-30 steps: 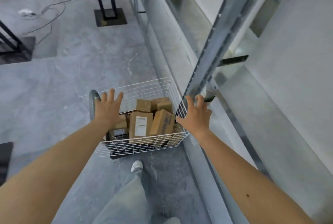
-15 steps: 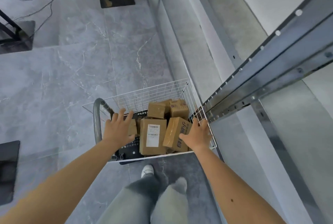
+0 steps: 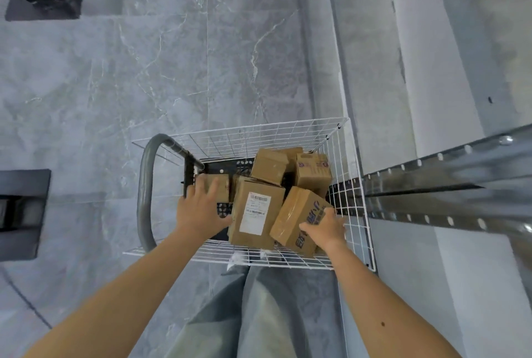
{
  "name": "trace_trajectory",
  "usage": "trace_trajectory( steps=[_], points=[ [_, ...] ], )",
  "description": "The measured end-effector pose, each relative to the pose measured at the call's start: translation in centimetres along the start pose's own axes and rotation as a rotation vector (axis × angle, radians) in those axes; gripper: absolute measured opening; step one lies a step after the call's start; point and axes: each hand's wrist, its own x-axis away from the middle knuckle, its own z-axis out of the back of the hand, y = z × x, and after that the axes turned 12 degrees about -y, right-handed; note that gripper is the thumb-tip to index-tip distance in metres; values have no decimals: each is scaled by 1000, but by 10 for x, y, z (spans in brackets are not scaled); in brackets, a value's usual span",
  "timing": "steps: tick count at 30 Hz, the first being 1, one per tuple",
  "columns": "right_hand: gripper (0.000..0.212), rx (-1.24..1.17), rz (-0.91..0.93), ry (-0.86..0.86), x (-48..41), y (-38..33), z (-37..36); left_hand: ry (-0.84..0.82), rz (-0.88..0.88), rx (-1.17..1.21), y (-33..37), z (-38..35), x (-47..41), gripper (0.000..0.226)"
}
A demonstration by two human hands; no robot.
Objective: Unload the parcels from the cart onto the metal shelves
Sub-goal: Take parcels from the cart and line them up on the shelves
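Head view: my left hand [image 3: 201, 209] lies with fingers spread on a small parcel [image 3: 220, 189] at the left of the wire cart [image 3: 355, 185], thumb against the labelled parcel [image 3: 256, 213] beside it. My right hand [image 3: 325, 226] has its fingers curled over the edge of the tilted printed parcel [image 3: 296, 210], near the cart's right wall. More parcels [image 3: 269, 166] are piled behind. A metal shelf post [image 3: 446, 185] lies just right of the cart.

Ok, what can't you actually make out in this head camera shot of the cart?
Head view only.
White label: print too small, blurred.
Cart bottom: covered by top boxes.
Right hand on the blue-printed box: palm side hidden, grip unclear.
Metal shelves: motion-blurred, cut by right edge.
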Motion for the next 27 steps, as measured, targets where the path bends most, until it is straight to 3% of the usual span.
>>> trace_trajectory(
  steps=[8, 20, 24, 27],
  points=[
    [115, -171, -99, -69, -55, 9, -20, -70, 32, -2, 18, -43, -27, 92],
    [140, -341, -149, -71, -112, 33, -38, -73, 53, 64, 8, -82, -45, 94],
    [136, -416, -164, -118, -118, 34, -36, -90, 43, 60, 5, -83, -40, 95],
    [152, -439, -171, -131, -123, 35, -40, -103, 66, 78, 3, -80, -37, 98]
  ],
)
